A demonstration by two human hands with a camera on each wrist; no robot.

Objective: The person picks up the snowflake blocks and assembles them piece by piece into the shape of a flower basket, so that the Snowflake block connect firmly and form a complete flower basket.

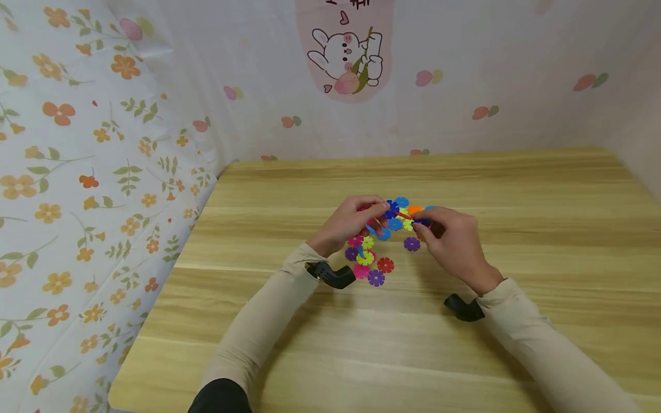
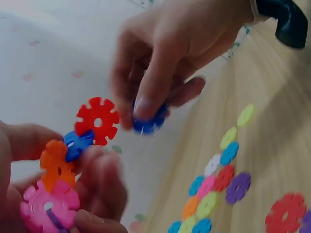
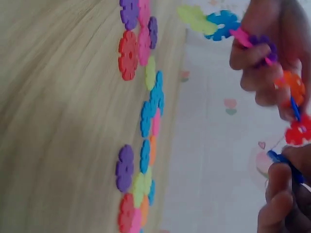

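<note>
My left hand (image 1: 352,222) grips a chain of interlocked plastic snowflake discs. In the left wrist view the chain shows a pink disc (image 2: 48,206), an orange disc (image 2: 54,167), a dark blue disc (image 2: 78,144) and, at its end, a red disc (image 2: 87,114). Its other end, in the right wrist view, carries a light blue disc (image 3: 222,25) and a yellow disc (image 3: 197,18). Between thumb and fingers my right hand (image 1: 457,241) pinches a loose dark blue disc (image 2: 150,124), close to the red disc but apart from it. Fingers cover part of the chain.
Loose discs in many colours lie on the wooden table under the hands, among them a purple disc (image 1: 411,244), a red disc (image 1: 385,265) and another purple disc (image 1: 376,278). A patterned curtain (image 1: 258,69) hangs behind the table (image 1: 542,229).
</note>
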